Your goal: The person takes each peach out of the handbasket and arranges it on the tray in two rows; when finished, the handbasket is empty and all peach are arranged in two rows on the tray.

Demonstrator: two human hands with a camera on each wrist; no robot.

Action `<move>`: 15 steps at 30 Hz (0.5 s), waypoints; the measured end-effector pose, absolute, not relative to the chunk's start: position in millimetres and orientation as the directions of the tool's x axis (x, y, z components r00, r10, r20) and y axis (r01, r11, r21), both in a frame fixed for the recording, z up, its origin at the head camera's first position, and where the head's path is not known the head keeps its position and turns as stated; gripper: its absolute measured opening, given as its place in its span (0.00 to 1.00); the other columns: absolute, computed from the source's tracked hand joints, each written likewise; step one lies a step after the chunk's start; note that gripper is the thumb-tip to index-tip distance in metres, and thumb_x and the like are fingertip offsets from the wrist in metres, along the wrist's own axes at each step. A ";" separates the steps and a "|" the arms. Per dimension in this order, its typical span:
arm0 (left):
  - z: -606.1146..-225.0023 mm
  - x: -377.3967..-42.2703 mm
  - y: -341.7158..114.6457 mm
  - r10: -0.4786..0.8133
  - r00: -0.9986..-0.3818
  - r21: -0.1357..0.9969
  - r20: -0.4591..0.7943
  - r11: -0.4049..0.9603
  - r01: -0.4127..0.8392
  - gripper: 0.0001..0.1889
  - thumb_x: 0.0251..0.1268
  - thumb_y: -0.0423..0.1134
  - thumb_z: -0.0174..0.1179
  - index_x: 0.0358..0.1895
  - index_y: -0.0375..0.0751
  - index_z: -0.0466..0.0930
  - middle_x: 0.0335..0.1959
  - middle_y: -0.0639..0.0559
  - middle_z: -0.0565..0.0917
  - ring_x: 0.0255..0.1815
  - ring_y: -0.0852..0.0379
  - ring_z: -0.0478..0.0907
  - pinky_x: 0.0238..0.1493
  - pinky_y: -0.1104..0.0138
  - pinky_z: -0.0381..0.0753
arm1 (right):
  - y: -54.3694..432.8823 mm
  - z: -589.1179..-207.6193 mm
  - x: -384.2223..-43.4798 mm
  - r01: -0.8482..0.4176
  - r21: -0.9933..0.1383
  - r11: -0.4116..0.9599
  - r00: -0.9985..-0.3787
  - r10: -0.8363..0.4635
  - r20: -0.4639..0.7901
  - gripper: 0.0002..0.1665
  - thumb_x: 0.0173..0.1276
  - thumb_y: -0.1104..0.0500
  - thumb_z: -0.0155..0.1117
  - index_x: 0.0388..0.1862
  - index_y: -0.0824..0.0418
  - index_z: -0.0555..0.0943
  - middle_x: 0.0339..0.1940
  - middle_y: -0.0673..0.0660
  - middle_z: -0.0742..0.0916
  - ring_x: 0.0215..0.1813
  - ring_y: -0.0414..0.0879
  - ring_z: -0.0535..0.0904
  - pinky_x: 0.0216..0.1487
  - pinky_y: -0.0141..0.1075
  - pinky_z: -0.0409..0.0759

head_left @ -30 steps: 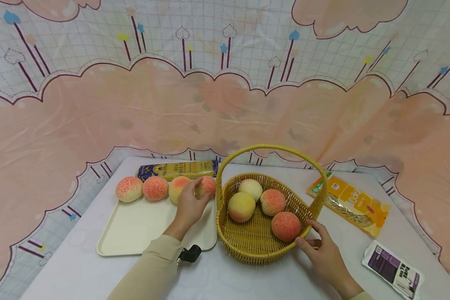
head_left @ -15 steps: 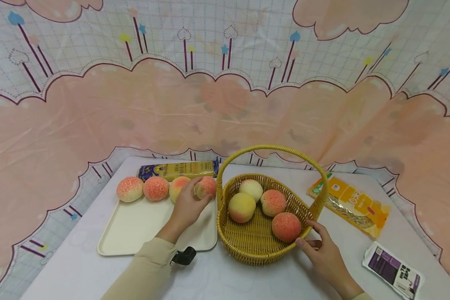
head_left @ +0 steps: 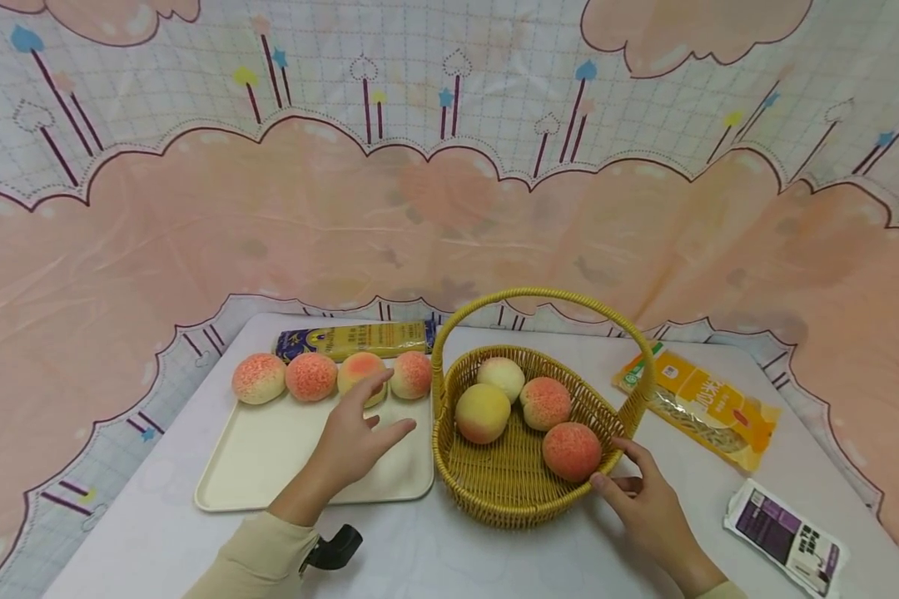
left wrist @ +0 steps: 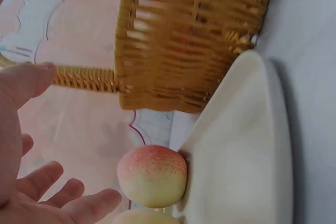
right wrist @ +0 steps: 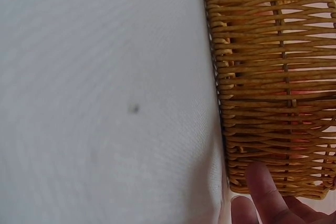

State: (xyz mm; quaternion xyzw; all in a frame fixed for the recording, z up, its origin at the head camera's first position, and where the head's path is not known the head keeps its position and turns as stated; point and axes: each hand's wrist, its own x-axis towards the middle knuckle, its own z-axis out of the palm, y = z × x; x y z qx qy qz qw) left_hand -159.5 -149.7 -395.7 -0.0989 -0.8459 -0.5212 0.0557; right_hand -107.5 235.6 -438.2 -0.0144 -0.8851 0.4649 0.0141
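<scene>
left hand (head_left: 345, 439) has drawn back from the round, speckled peach (head_left: 411, 374)

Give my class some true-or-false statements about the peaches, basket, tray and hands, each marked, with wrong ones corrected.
1. The basket holds four peaches. True.
2. The left hand holds a peach. False: the left hand holds nothing.
3. The right hand touches the basket. True.
4. The tray stands right of the basket. False: the tray is on the basket's left.
5. Four more peaches line the tray's far edge. True.
</scene>
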 end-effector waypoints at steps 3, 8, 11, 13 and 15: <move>-393.7 -148.5 -148.1 0.123 -0.966 0.869 0.227 0.423 0.258 0.39 0.59 0.39 0.73 0.73 0.34 0.65 0.72 0.38 0.67 0.72 0.38 0.63 0.59 0.48 0.76 | 235.8 -438.2 -107.5 0.009 -0.822 0.570 -0.999 0.037 0.015 0.39 0.71 0.50 0.67 0.74 0.60 0.61 0.63 0.73 0.77 0.50 0.55 0.83 0.36 0.36 0.80; -391.5 -129.3 -140.8 0.159 -0.925 0.823 0.344 0.424 0.379 0.36 0.57 0.37 0.74 0.69 0.33 0.69 0.67 0.37 0.73 0.68 0.37 0.68 0.56 0.46 0.78 | 236.6 -439.5 -108.5 0.011 -0.824 0.567 -1.000 0.026 0.005 0.40 0.72 0.51 0.66 0.75 0.61 0.60 0.66 0.73 0.74 0.50 0.55 0.83 0.36 0.35 0.80; -390.1 -119.2 -134.1 0.187 -0.887 0.766 0.423 0.450 0.460 0.36 0.55 0.37 0.75 0.67 0.34 0.71 0.65 0.41 0.75 0.66 0.40 0.71 0.56 0.45 0.78 | 237.1 -439.8 -109.1 0.018 -0.822 0.569 -1.000 0.024 -0.006 0.41 0.72 0.51 0.66 0.75 0.61 0.59 0.67 0.73 0.73 0.51 0.55 0.83 0.36 0.35 0.80; -388.8 -115.1 -128.9 0.199 -0.867 0.732 0.456 0.470 0.493 0.35 0.55 0.38 0.75 0.67 0.35 0.73 0.64 0.45 0.77 0.65 0.44 0.72 0.55 0.46 0.78 | 237.2 -439.5 -109.2 0.022 -0.822 0.570 -1.000 0.024 -0.010 0.41 0.72 0.50 0.66 0.75 0.61 0.59 0.68 0.73 0.72 0.52 0.56 0.82 0.36 0.35 0.80; -387.6 -112.5 -123.8 0.203 -0.858 0.715 0.471 0.482 0.507 0.34 0.54 0.38 0.76 0.66 0.36 0.74 0.64 0.48 0.78 0.64 0.46 0.73 0.56 0.47 0.77 | 237.1 -439.1 -109.3 0.021 -0.822 0.569 -1.000 0.022 -0.010 0.41 0.72 0.50 0.66 0.76 0.61 0.59 0.69 0.73 0.71 0.52 0.56 0.82 0.36 0.35 0.80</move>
